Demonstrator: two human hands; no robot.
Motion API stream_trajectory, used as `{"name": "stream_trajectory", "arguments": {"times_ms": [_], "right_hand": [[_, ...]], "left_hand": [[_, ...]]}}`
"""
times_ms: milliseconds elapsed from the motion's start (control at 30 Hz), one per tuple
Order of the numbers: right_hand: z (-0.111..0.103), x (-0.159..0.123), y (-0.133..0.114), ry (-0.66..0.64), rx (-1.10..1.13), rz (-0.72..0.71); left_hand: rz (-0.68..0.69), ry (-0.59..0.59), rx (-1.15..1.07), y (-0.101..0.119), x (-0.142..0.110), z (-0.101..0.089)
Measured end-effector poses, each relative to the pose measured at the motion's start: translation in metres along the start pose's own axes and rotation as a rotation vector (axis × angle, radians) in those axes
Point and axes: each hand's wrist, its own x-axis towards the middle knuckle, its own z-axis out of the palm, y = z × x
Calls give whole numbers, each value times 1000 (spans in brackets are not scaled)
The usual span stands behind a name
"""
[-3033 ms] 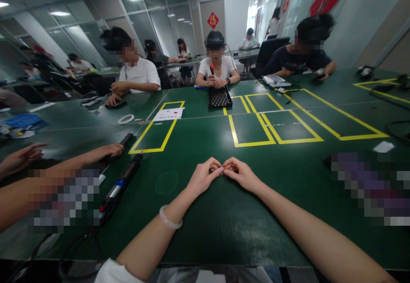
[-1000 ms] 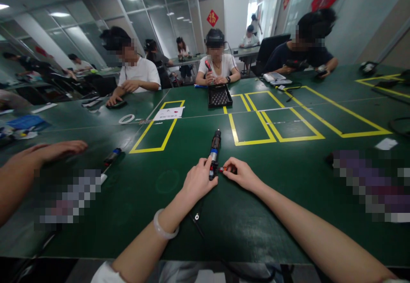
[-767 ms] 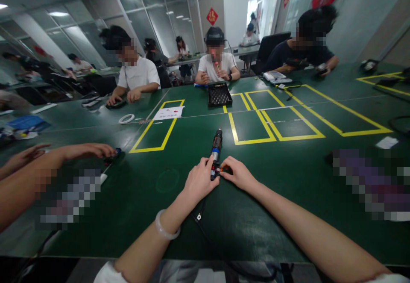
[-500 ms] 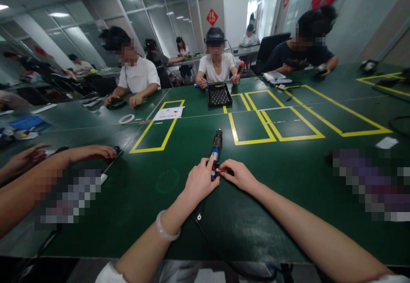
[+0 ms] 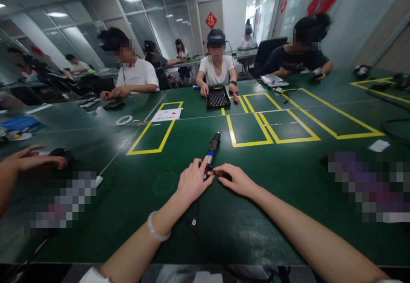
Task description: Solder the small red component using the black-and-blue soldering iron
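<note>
Near the middle of the green table point(image 5: 256, 231) lies a slim electric screwdriver point(image 5: 212, 149), with a black nose, a silver and blue middle and bare inner parts at its rear end. My left hand point(image 5: 193, 178) is closed around that rear end, covering part of it. Small red and orange pieces point(image 5: 209, 173) show at the rear, between my two hands. My right hand point(image 5: 238, 179) is just right of them, thumb and fingers apart, with nothing visible between them. A black cable point(image 5: 205, 242) with a ring terminal point(image 5: 194, 222) trails toward the front edge.
Yellow tape outlines point(image 5: 253, 144) mark the table. A co-worker opposite has a black tray point(image 5: 218, 97) and a red screwdriver point(image 5: 235, 98). A co-worker's hand point(image 5: 54, 162) is at the left. A paper sheet point(image 5: 166, 115) and a white ring point(image 5: 124, 120) lie farther back.
My hands were together; then the left held the screwdriver while the right pressed a small red-orange piece to its rear. Now the piece stays there, and my right fingers have opened and drawn away slightly.
</note>
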Motion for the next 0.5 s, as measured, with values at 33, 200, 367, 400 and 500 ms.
{"name": "stream_trajectory", "arguments": {"times_ms": [33,200,367,400,500], "right_hand": [[0,0,0,5,11,9],[-2,0,1,26,72,55],[-3,0,0,12,45,57],[-3,0,0,13,38,54],[-2,0,1,7,17,48]], "left_hand": [[5,1,5,-5,-4,-1],[-30,-16,35,-42,-34,-7],[-146,-60,26,-106,-79,-7],[-172,-62,19,-121,-89,-6],[-233,-47,-18,-169,-119,-1]]}}
